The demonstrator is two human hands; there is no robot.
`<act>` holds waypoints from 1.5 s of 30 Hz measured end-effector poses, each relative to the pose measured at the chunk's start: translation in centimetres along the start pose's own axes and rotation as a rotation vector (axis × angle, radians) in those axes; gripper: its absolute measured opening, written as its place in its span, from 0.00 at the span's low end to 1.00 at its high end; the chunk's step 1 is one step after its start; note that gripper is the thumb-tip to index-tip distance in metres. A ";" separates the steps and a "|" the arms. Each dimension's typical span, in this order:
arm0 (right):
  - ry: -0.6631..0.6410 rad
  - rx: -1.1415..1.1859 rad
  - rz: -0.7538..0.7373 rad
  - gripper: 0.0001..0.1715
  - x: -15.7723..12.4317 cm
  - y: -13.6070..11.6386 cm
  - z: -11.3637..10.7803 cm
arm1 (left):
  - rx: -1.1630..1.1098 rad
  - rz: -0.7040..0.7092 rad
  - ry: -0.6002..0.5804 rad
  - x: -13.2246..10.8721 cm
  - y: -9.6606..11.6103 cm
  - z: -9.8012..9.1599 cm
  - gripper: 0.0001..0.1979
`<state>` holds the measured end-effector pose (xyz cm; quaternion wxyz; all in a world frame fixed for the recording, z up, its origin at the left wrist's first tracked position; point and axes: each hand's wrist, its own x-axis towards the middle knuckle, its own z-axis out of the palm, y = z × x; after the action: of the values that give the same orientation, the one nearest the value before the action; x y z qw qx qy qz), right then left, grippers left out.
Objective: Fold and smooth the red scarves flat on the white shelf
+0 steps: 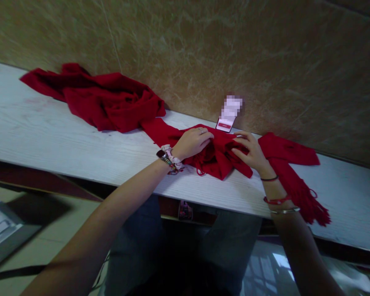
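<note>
A long red scarf [111, 100] lies across a white wooden table [33, 131], bunched in a heap at the far left and trailing right to a fringed end [308, 201]. My left hand [193, 142] is closed on a gathered fold of the scarf at the table's middle. Just to its right, my right hand [249, 152] presses and pinches the same bunched part with curled fingers. Both wrists wear bracelets.
A phone [226, 123] leans upright against the brown marbled wall [234, 49] just behind the hands. The table's front edge runs below my forearms, with my knees beneath it. A grey object [6, 234] sits low at the left on the floor.
</note>
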<state>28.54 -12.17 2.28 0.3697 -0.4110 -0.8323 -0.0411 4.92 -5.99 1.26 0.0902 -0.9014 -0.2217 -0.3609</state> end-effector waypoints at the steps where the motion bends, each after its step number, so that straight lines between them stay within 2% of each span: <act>1: -0.002 -0.003 0.005 0.12 0.0 0.0 0.0 | -0.004 -0.003 -0.005 0.0 0.0 0.0 0.10; 7: -0.013 -0.023 0.021 0.12 0.0 -0.1 0.0 | -0.020 -0.014 -0.004 0.0 0.0 0.1 0.10; 10: 0.017 -0.037 0.022 0.08 0.1 0.0 0.2 | -0.007 -0.041 0.004 0.0 0.0 0.0 0.10; 12: 0.094 -0.070 0.040 0.05 0.2 0.1 0.3 | 0.014 -0.079 0.025 0.1 0.0 -0.1 0.11; 16: 0.307 -0.168 0.117 0.09 0.4 0.4 0.3 | 0.069 -0.162 0.079 0.4 -0.1 -0.1 0.12; 22: 0.431 -0.176 0.214 0.13 0.2 1.1 -0.5 | 0.081 -0.204 0.112 0.1 -0.6 -0.2 0.12; 24: 0.402 -0.110 0.199 0.12 0.1 1.1 -0.8 | 0.072 -0.206 0.126 0.0 -0.8 -0.2 0.12; 29: 0.069 -0.060 0.072 0.16 0.2 0.1 -0.3 | 0.039 -0.178 0.109 0.0 -0.5 -0.4 0.12; 31: 0.024 -0.082 0.048 0.12 0.2 -0.2 0.1 | 0.035 -0.158 0.096 0.0 -0.3 -0.4 0.12; 34: 0.092 -0.119 0.062 0.04 0.3 -0.3 0.1 | 0.043 -0.139 0.095 0.1 -0.1 -0.4 0.12; 38: 0.221 -0.145 0.098 0.03 0.5 0.0 -0.4 | 0.096 -0.137 0.100 0.3 -0.2 -0.5 0.12; 44: 0.241 -0.167 0.142 0.03 0.2 0.7 -0.6 | 0.175 -0.169 0.093 0.3 0.0 -0.4 0.14; 45: 0.229 -0.178 0.138 0.05 0.1 0.7 -0.5 | 0.190 -0.176 0.103 0.2 0.1 -0.3 0.14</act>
<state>29.31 -11.84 2.57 0.4263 -0.4910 -0.7475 -0.1356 4.88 -6.11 1.58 0.1543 -0.8462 -0.3279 -0.3906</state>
